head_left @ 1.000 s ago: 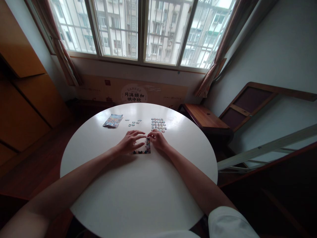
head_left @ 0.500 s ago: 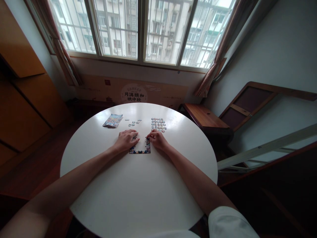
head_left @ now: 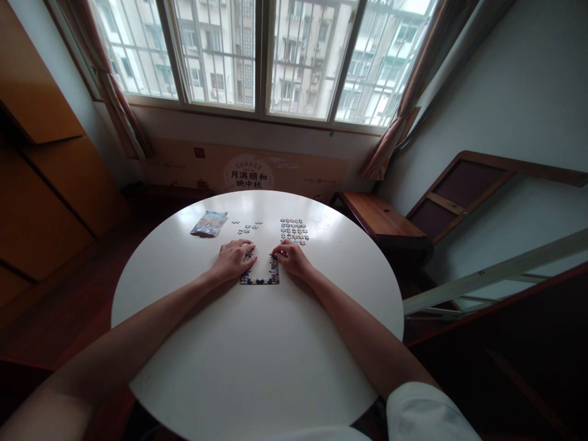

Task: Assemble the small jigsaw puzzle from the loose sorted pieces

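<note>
On the white round table a partly joined jigsaw puzzle (head_left: 260, 282) forms a U-shaped border, with bare tabletop inside it. My left hand (head_left: 233, 257) lies over the left side of this border, fingers spread and resting on it, hiding part of it. At the upper end of the right side, my right hand (head_left: 291, 258) has its thumb and fingers drawn together on a puzzle piece, which they mostly cover. Beyond the right hand, loose puzzle pieces (head_left: 294, 231) lie in neat rows. Several more scattered pieces (head_left: 248, 227) lie beyond the left hand.
A colourful printed packet (head_left: 210, 223) lies at the table's far left. The round white table (head_left: 257, 349) reaches toward my body. A wooden bench (head_left: 383, 214) stands beyond its right edge, below a barred window (head_left: 303, 58).
My left fingers have shifted very slightly over the border's left side. My right hand stays at the same spot, and the loose pieces have not moved.
</note>
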The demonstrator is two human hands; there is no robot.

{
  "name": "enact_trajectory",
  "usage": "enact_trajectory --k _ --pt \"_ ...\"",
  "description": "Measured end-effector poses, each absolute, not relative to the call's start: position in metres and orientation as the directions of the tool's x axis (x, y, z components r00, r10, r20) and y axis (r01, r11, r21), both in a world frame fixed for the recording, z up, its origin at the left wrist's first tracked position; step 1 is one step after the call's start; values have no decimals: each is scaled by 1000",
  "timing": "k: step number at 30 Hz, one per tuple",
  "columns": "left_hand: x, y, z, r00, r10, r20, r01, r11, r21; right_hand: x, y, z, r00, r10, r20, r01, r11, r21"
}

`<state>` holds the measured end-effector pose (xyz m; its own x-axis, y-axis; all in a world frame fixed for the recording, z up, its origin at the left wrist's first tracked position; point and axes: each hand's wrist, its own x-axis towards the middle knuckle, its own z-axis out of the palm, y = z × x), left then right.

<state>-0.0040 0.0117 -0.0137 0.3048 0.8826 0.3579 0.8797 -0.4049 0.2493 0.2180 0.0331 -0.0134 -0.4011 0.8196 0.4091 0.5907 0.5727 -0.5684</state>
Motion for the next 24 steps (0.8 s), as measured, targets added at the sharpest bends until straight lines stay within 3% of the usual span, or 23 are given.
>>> enact_trajectory --k 24 --pt "-4 10 -12 309 880 361 878 -410 247 218 33 -14 -421 811 407 595 585 -550"
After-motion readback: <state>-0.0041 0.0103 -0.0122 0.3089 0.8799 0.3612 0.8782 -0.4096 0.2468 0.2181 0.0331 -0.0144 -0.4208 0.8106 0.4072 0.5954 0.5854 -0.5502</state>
